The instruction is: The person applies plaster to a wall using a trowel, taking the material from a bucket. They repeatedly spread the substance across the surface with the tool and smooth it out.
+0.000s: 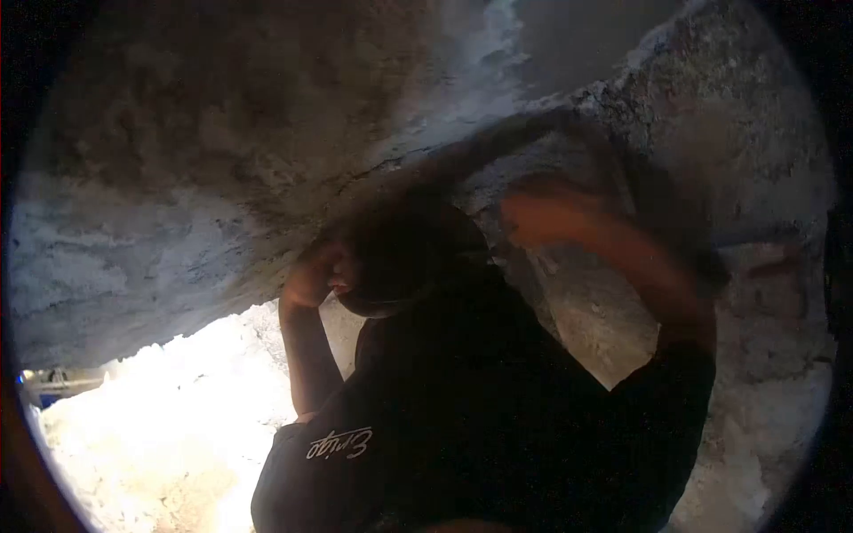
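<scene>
My left hand (313, 277) is at centre left, its fingers curled against the edge of a dark, rounded object (400, 258). Deep shade hides what that object is. To the right, my right hand (538, 211) is raised in front of the rough surface, with the forearm bent. Motion and shade blur its fingers, and nothing can be made out in it. Between the arms, a black shirt (480, 417) with white lettering fills the lower middle.
A rough grey surface (169, 231) spans the top and left, partly in shadow. Another rough surface (755, 382) stands at the right. Brightly lit pale ground (169, 435) lies at lower left, with an unclear blue and white thing (60, 388) beyond.
</scene>
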Available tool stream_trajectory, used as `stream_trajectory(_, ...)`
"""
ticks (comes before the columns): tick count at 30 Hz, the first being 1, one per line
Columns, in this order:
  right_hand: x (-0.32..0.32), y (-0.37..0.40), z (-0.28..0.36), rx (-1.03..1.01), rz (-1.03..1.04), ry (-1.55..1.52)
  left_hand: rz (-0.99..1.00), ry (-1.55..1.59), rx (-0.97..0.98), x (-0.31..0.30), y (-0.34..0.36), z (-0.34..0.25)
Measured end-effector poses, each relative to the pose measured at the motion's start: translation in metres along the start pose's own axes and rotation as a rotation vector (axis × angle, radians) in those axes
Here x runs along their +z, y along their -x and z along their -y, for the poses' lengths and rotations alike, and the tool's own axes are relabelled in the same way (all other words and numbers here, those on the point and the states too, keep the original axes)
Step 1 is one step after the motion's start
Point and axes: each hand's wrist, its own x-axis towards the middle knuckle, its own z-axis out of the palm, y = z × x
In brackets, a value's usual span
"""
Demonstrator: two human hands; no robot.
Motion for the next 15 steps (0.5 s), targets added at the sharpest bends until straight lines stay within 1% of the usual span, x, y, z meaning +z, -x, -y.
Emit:
stream_trajectory(1, -0.003, 0.0, 0.004, -0.025, -0.06, -0.003, -0.033, 0.022, -0.052, 0.002, 0.0, -0.003)
stream_trajectory(2, -0.003, -0.004, 0.005, -0.015, -0.064, -0.018, -0.068, 0.043, -0.101, 0.003, 0.0, -0.005)
stream_trajectory(4, -0.005, -0.014, 0.006, 0.012, 0.094, 0.069, -0.068, 0.046, -0.1, 0.003, 0.001, -0.002)
stream_trajectory(6, -0.01, -0.015, 0.021, 0.017, 0.09, 0.107, -0.069, 0.055, -0.091, 0.003, -0.001, -0.004)
stream_trajectory(8, -0.008, -0.022, 0.028, 0.011, 0.094, 0.152, -0.133, 0.218, -0.167, 0.004, 0.001, -0.005)
stream_trajectory(9, -0.005, -0.03, 0.029, -0.048, 0.13, 0.186, -0.133, 0.217, -0.164, 0.005, 0.001, -0.006)
stream_trajectory(10, -0.003, -0.035, 0.031, -0.109, 0.165, 0.22, -0.177, 0.199, -0.166, 0.007, 0.002, -0.007)
stream_trajectory(11, -0.004, -0.037, 0.032, -0.109, 0.162, 0.223, -0.221, 0.18, -0.166, 0.008, 0.003, -0.008)
stream_trajectory(12, -0.012, -0.034, 0.036, -0.129, 0.181, 0.237, -0.22, 0.177, -0.161, 0.011, 0.002, -0.01)
stream_trajectory(13, -0.017, -0.032, 0.04, -0.151, 0.201, 0.248, -0.241, 0.201, -0.194, 0.013, 0.002, -0.011)
stream_trajectory(15, -0.021, -0.031, 0.046, -0.122, 0.201, 0.239, -0.259, 0.225, -0.224, 0.009, 0.002, -0.009)
